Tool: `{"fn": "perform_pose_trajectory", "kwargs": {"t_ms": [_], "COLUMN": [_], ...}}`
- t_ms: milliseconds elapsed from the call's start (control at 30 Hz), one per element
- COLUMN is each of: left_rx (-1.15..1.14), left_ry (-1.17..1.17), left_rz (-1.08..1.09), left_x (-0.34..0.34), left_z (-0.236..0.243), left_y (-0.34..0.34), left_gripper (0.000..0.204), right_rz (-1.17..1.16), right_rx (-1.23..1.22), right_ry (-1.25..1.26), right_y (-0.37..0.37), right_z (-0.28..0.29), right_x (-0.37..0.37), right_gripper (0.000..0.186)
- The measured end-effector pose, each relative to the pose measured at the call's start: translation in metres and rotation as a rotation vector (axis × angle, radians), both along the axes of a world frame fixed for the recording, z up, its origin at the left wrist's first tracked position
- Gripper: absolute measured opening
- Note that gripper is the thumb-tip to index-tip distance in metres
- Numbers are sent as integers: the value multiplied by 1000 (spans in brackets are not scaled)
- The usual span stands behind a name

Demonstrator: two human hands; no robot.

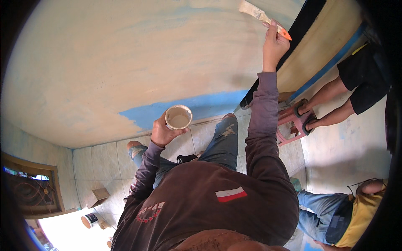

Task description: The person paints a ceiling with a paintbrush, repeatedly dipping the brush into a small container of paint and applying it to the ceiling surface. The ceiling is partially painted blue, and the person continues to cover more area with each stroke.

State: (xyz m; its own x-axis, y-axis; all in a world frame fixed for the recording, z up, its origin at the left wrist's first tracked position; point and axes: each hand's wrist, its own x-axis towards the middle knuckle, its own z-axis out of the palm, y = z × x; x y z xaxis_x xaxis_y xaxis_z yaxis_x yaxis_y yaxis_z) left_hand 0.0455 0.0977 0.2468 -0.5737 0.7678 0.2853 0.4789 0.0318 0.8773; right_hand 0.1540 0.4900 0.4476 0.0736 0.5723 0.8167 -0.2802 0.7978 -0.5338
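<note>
My right hand [276, 42] is raised high at the wall, closed around the handle of a flat paintbrush [260, 15]. The brush has an orange-tipped handle, and its pale, paint-coated bristles point up and left at the wall surface. Lower and to the left, my left hand [162, 132] grips a round cup of cream paint [179, 117] by its side. The cup is held upright with its open top showing. In front of me the wall [104, 62] is mostly coated in streaky cream, with a bare blue strip [184, 109] along its lower part.
At the right, a person in black shorts stands on a pink plastic stool [298, 123]. Another person in a yellow top [364, 217] is low at the bottom right. A black vertical band [301, 29] edges the wall. On the left are a paint bucket [89, 220] and a box [98, 196].
</note>
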Motion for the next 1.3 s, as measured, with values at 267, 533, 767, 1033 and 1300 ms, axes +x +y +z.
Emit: {"fn": "perform_pose_trajectory", "kwargs": {"t_ms": [267, 533, 767, 1033, 1300], "left_rx": [-4, -44, -1, -42, -43], "left_ry": [-14, -20, -49, 30, 19], "left_rz": [28, 34, -38, -27, -46], "left_x": [-6, -1, -5, -10, -11], "left_z": [-9, -4, -13, -19, -20], "left_y": [-1, -2, 3, 1, 3], "left_gripper": [83, 81, 83, 84, 82], "right_rz": [257, 838, 862, 915, 964], "right_rx": [-317, -643, -703, -747, -911], "right_ry": [65, -616, -687, -629, -568], "right_y": [-73, -158, -185, -186, -185], "right_z": [-37, -100, -138, -162, -173], "right_x": [30, 54, 58, 73, 85], "right_gripper": [24, 22, 18, 16, 14]}}
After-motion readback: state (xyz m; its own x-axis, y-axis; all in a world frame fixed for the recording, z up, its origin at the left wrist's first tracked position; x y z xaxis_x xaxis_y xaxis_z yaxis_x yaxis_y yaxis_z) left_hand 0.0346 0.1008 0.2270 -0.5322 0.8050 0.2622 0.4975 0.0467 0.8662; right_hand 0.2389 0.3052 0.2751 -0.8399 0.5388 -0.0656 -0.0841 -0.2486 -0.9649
